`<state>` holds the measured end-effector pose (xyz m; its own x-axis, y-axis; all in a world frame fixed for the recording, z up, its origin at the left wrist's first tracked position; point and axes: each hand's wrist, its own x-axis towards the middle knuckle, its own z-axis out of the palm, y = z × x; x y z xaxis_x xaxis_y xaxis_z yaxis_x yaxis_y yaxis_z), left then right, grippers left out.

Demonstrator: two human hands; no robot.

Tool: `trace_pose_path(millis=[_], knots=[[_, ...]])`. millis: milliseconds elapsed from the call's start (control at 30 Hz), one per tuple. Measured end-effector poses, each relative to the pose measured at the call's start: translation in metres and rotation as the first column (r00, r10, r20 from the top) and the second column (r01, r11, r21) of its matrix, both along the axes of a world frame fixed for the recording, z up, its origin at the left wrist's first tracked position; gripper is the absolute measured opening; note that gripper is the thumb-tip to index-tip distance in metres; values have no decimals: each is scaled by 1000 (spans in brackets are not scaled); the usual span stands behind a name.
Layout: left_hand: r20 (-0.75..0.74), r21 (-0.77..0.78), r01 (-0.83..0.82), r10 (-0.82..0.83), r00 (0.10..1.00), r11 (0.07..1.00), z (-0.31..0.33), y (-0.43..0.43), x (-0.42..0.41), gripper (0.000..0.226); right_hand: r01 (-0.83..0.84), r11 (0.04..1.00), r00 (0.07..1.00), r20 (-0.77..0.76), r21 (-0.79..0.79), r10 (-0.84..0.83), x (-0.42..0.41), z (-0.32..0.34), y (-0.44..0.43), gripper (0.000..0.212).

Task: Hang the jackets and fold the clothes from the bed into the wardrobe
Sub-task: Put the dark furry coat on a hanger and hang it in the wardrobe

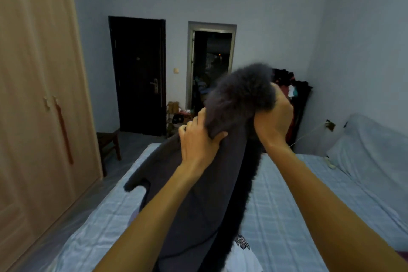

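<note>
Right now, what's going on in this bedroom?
A person is holding up a dark grey coat with a fur collar over the bed. The left hand grips the cloth near the collar, and the right hand is closed around the fur collar itself. The coat's lower part hangs down toward the bed, where a white printed garment lies. The wardrobe at the left has its doors shut, and no hanger is in view.

Wardrobe (39, 95) left of the bed (287, 194); jacket (209, 183) above the bed; doors (139, 75) behind.
</note>
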<state>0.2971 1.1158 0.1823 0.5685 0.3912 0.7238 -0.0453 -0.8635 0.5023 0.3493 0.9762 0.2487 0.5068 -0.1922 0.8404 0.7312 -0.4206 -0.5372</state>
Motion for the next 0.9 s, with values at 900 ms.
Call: trace_pose_path(millis=[900], knots=[[-477,-211,101,-193,858,972,-98,11,-48,33,-371,644,885,-464,-670,27,-16,-104,1,36]])
